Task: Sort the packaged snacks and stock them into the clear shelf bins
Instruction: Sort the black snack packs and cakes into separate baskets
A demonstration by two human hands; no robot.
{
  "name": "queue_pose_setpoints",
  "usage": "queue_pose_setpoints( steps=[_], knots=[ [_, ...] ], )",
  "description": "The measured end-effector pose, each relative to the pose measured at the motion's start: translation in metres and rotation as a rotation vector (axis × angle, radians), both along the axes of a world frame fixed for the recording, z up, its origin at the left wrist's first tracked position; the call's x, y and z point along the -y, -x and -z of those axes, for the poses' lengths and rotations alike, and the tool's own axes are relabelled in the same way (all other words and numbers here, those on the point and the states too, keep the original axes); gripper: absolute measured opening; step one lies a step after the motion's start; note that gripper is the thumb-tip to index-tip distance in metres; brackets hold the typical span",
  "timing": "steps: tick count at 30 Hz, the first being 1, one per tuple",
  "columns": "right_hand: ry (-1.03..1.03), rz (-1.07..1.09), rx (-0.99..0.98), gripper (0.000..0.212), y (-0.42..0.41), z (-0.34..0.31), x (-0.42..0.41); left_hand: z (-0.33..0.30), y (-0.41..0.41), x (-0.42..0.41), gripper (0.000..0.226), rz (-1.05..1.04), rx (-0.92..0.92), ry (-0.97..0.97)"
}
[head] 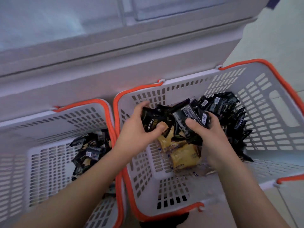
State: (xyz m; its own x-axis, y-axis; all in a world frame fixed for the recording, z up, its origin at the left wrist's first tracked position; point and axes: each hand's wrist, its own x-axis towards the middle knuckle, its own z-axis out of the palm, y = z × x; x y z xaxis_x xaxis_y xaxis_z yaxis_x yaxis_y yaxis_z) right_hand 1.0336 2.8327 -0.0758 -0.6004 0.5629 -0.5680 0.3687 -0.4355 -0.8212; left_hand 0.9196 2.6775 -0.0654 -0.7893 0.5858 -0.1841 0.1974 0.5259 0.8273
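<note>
- The left hand (138,127) gripped a black snack packet (152,120).
- The right hand (209,135) clutched several black packets (189,119).
- Both hands were inside the right basket (271,122), above yellow packets (182,153).

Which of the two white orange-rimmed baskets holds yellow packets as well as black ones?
The right white slotted plastic basket, where both hands work: yellow snack packets lie under black ones. The left basket shows only black packets.

We see two baskets of matt white plastic, the right basket (246,89) and the left basket (49,145), each with a smooth orange rim. The black snack packets (218,104) are glossy film. The yellow packets (184,155) look like shiny clear wrap.
</note>
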Motion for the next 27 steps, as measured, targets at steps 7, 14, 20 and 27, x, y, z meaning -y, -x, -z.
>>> queue_pose_setpoints(
  steps=[7,14,20,27],
  knots=[
    [0.031,-0.409,-0.178,0.060,0.067,-0.054,0.110,-0.044,0.002,0.130,0.047,-0.535,0.061,-0.221],
    [-0.643,-0.972,0.073,0.072,0.107,-0.029,0.198,0.005,-0.007,0.217,0.031,-0.747,0.354,0.043],
    [-0.977,-1.502,0.364,0.067,0.104,0.009,0.218,0.059,-0.030,0.240,0.049,-0.509,0.443,0.417],
    [-1.005,-1.393,-0.093,0.031,0.084,-0.003,0.197,0.053,-0.031,0.226,0.043,-0.169,0.423,0.384]
  ],
)
